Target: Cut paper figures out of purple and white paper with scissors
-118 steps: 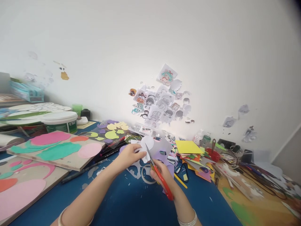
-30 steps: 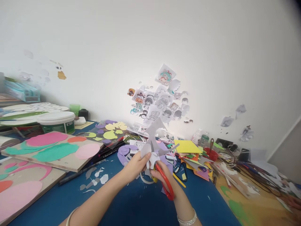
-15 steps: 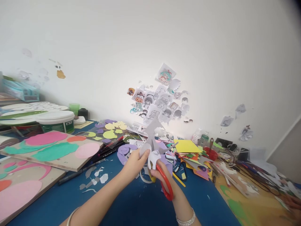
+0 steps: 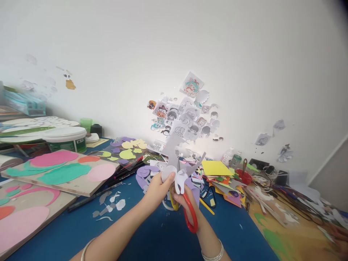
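Observation:
My left hand (image 4: 157, 188) pinches a pale grey-white paper cut-out (image 4: 174, 152) and holds it upright above the blue table (image 4: 152, 235). My right hand (image 4: 187, 203) is closed through the red and yellow handles of a pair of scissors (image 4: 189, 214). The blades point up into the paper's lower part, just right of my left thumb. Both wrists wear thin bangles. Purple paper shapes (image 4: 143, 175) lie on the table right behind my hands.
Wooden boards (image 4: 81, 186) with pink, teal and orange shapes lie at the left, behind them a white lidded tub (image 4: 64, 139). A stack of coloured paper with a yellow sheet (image 4: 216, 168) on top sits at the right, cluttered tools and cables beyond. Cartoon print-outs (image 4: 185, 116) hang on the wall. Grey scraps (image 4: 110, 206) litter the table.
Over four seconds the paper went from lying low between my hands to standing upright. In the last second both hands rose slightly and the scissor handles swung more upright.

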The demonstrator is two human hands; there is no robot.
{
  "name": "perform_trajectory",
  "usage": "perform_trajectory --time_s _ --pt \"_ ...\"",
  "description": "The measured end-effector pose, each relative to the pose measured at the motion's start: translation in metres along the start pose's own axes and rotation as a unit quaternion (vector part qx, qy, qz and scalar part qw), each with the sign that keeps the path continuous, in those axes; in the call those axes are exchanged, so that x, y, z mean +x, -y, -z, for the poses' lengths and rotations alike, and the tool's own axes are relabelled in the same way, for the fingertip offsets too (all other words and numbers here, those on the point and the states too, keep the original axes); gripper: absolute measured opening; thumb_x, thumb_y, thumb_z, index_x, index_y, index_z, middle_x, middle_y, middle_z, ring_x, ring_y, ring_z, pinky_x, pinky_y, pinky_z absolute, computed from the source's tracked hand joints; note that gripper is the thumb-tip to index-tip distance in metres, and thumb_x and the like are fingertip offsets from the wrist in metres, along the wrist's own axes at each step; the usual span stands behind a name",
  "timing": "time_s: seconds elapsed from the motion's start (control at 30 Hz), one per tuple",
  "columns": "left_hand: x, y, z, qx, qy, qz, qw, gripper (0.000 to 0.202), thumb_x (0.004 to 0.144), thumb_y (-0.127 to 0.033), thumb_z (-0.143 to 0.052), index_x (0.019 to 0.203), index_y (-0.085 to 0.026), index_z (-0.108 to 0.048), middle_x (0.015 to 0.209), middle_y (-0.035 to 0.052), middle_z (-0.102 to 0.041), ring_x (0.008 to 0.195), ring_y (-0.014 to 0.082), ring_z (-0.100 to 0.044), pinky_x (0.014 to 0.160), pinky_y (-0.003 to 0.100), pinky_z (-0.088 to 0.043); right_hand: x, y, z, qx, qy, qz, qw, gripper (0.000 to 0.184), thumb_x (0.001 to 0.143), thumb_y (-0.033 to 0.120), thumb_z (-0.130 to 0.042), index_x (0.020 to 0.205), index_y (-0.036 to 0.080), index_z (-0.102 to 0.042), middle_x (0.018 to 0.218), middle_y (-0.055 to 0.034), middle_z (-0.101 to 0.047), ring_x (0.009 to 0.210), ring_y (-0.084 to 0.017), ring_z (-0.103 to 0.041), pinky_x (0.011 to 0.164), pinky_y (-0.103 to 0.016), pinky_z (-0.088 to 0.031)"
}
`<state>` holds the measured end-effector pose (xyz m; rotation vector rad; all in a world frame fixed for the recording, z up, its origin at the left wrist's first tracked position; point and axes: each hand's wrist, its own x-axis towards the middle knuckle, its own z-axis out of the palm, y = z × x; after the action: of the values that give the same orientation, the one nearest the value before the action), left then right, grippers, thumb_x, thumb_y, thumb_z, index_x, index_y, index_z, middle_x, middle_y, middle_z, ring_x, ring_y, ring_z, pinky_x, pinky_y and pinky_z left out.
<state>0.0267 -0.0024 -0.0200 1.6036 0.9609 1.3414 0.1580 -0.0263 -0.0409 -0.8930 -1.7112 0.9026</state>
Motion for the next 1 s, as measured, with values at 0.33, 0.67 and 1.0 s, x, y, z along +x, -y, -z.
perform_trajectory --time_s 0.33,0.67,1.0 --pt "0.001 0.006 -0.001 -0.056 0.021 0.0 0.998 0.037 0.079 -0.051 -0.049 0.079 -0.015 -0.058 0.075 0.0024 -0.061 0.073 0.0184 -0.056 0.067 0.027 -0.044 0.005 -0.026 0.001 0.05 -0.037 -0.025 0.998 0.022 0.068 0.038 -0.061 0.074 0.02 -0.051 0.058 0.0038 -0.044 0.049 -0.012 -0.04 0.047 -0.025 -0.036" --pt "0.002 -0.001 0.003 -0.027 0.061 0.001 0.998 0.035 0.079 -0.05 -0.047 0.072 -0.016 -0.053 0.066 0.0 -0.052 0.063 0.0149 -0.047 0.059 0.025 -0.038 0.013 -0.042 0.008 -0.004 -0.053 -0.027 0.998 0.015 0.063 0.021 -0.061 0.073 0.02 -0.049 0.059 0.0035 -0.045 0.052 -0.013 -0.045 0.05 -0.026 -0.04" --pt "0.0 -0.012 0.008 -0.024 0.023 -0.006 0.999 0.034 0.079 -0.048 -0.047 0.071 -0.016 -0.053 0.064 -0.0009 -0.051 0.061 0.0138 -0.044 0.056 0.024 -0.035 0.011 -0.038 0.006 -0.059 -0.055 0.011 0.997 0.017 0.066 0.024 -0.061 0.083 0.019 -0.059 0.063 -0.0005 -0.057 0.058 -0.019 -0.056 0.056 -0.03 -0.049"
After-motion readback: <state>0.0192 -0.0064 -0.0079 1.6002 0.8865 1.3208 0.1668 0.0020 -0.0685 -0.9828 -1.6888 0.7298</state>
